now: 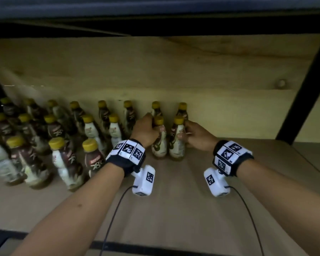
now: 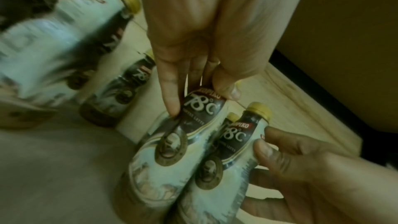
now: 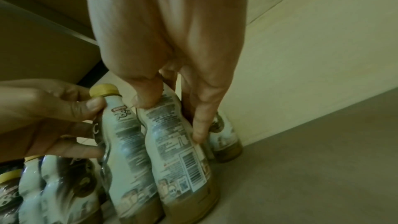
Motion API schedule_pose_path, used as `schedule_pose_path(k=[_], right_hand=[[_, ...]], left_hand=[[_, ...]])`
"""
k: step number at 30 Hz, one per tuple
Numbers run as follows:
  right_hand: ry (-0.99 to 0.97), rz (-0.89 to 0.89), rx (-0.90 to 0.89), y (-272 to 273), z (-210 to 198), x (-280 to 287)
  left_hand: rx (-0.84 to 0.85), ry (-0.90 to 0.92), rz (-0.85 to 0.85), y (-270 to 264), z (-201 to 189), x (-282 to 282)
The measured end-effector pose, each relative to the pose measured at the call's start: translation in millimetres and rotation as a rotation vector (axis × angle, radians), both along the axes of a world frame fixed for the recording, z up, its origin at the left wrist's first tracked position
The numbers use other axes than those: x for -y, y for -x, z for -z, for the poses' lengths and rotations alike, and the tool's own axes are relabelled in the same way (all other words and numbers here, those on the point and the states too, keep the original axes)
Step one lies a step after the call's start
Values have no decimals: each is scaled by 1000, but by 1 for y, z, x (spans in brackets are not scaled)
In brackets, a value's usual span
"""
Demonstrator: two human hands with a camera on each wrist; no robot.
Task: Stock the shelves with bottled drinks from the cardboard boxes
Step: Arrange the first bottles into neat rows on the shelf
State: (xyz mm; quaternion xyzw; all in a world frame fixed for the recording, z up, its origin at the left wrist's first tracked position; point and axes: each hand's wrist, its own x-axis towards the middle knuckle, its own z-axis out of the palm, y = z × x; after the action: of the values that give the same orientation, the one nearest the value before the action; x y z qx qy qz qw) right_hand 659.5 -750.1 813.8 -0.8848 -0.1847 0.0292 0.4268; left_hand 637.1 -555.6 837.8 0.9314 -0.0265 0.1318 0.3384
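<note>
Two coffee-latte bottles with yellow caps stand side by side on the wooden shelf (image 1: 183,209). My left hand (image 1: 153,126) grips the left bottle (image 1: 158,145) round its neck and shoulder. In the left wrist view the thumb and fingers (image 2: 170,98) wrap that bottle (image 2: 170,144). My right hand (image 1: 185,133) grips the right bottle (image 1: 176,145) in the same way. The right wrist view shows its thumb and fingers (image 3: 201,125) round the bottle (image 3: 178,151), barcode side outward. The two bottles touch each other.
Rows of the same bottles (image 1: 63,137) fill the shelf's left half, and two more (image 1: 182,108) stand against the back panel behind the held pair. A black frame post (image 1: 307,89) bounds the right side. Bare board (image 1: 257,172) lies to the right; an upper shelf hangs overhead.
</note>
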Motion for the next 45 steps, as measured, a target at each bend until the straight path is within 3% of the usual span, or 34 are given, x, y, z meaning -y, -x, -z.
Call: schedule_pose_path(k=[5, 19, 31, 41, 45], right_hand=[[57, -31, 28, -8, 2, -28], [113, 116, 28, 20, -2, 0], [114, 247, 65, 28, -2, -14], [53, 289, 18, 38, -6, -21], [-20, 279, -108, 49, -14, -18]], left_hand=[[-47, 74, -7, 1, 7, -6], [-159, -4, 51, -12, 6, -14], [-193, -2, 101, -4, 3, -19], [-194, -27, 126, 2, 1, -22], [-141, 0, 60, 18, -2, -15]])
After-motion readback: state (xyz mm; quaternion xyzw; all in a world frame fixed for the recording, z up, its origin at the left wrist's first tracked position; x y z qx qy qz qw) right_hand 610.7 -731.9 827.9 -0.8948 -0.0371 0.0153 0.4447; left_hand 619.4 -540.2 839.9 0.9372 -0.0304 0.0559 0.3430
